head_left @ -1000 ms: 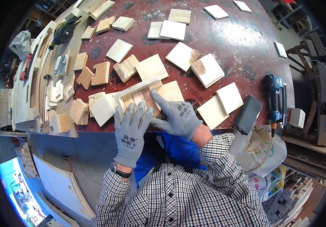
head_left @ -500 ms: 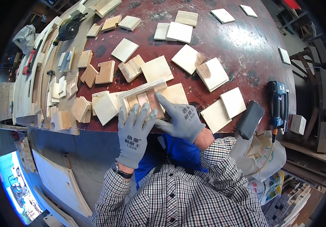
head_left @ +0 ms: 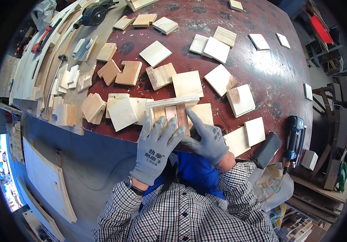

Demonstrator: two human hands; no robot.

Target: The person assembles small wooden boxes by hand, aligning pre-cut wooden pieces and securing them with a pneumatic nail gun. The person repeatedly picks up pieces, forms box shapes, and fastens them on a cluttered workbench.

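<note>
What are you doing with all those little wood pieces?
A person in grey gloves is pressing a small wooden box frame flat at the near edge of a round reddish table. The left hand lies over its front and the right hand steadies its right side. Square wood blocks lie scattered all around, and a blue power tool sits to the right.

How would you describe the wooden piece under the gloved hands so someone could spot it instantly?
On the round reddish-brown table, look at the near edge, under both grey gloves. There lies the slatted wooden assembly: unlike the plain pale squares around it, it shows side-by-side strips with a pinkish one among them.
</note>
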